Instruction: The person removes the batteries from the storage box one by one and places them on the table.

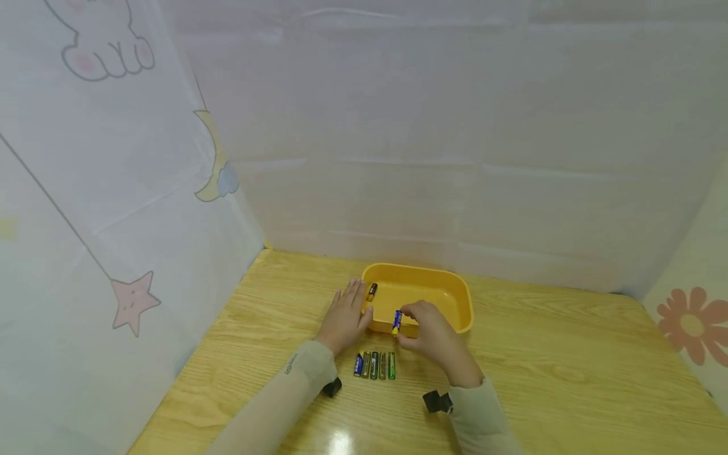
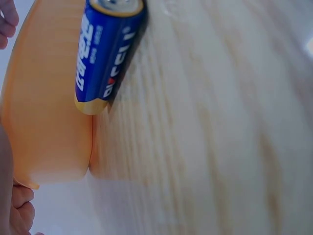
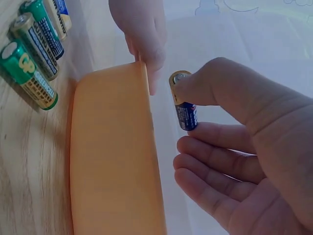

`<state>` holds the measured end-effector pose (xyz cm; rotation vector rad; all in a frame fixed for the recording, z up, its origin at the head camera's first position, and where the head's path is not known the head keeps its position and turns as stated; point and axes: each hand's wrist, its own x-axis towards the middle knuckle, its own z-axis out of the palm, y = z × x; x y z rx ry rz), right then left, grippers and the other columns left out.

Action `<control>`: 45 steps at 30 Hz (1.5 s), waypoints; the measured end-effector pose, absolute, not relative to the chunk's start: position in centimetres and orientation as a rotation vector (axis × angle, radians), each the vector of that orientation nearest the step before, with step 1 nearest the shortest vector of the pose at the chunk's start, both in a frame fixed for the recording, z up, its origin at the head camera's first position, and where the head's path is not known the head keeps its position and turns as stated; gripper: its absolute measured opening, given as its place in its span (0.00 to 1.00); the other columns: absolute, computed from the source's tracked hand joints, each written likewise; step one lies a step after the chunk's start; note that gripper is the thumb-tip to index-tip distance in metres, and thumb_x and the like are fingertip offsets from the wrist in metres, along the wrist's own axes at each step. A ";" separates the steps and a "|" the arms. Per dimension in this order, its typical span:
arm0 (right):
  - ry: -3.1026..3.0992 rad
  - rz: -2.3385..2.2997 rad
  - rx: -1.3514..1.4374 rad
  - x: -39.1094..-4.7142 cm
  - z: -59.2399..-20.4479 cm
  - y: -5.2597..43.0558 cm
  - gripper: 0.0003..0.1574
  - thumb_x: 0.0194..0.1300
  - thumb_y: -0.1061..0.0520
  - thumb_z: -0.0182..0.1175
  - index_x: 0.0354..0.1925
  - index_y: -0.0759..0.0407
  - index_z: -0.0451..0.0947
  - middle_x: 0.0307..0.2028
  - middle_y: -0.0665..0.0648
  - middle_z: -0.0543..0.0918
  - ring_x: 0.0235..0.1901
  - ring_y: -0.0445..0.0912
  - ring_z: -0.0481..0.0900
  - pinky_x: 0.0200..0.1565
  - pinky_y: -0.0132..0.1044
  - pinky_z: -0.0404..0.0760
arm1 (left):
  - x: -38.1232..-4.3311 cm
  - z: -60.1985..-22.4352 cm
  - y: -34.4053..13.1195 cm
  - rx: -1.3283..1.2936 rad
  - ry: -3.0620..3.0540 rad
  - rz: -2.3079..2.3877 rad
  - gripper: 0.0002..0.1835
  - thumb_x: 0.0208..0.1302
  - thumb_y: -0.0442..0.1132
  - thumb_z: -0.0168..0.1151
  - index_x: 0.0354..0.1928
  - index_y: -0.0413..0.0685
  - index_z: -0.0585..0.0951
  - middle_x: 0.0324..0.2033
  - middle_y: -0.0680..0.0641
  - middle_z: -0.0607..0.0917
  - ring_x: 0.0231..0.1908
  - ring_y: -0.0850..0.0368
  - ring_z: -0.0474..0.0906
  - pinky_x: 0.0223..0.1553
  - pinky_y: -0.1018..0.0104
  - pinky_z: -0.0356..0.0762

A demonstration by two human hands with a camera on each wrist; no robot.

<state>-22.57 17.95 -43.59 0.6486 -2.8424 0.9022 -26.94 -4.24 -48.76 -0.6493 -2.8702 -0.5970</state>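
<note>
Between thumb and fingertips my right hand (image 1: 430, 333) pinches a blue-and-gold battery (image 1: 397, 321), held over the near rim of a yellow plastic basin (image 1: 432, 298). The right wrist view shows this battery (image 3: 186, 113) with the thumb at its gold end. My left hand (image 1: 343, 319) holds the basin's left end, its thumb over the near left corner and its fingers along the outer side. A black-and-gold battery (image 1: 371, 292) lies inside, by the left wall. Several batteries (image 1: 374, 365) lie side by side in front of the basin; a blue one (image 2: 107, 54) is at the left end.
The basin stands on a wood-grain table (image 1: 569, 360) near its back edge. Pale sheets with printed figures, including a pink star (image 1: 135, 303) and a red flower (image 1: 691, 325), hang behind and at both sides. Black devices (image 1: 436, 402) are strapped at both wrists.
</note>
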 end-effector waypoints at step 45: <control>-3.094 0.990 0.763 -20.7 -45.4 19.2 0.26 0.48 0.62 0.78 0.45 0.70 0.82 0.42 0.60 0.85 0.46 0.55 0.82 0.52 0.55 0.81 | -27.3 -49.2 -4.4 -0.642 -2.876 -0.569 0.36 0.81 0.54 0.39 0.79 0.37 0.53 0.78 0.38 0.55 0.78 0.46 0.47 0.76 0.44 0.46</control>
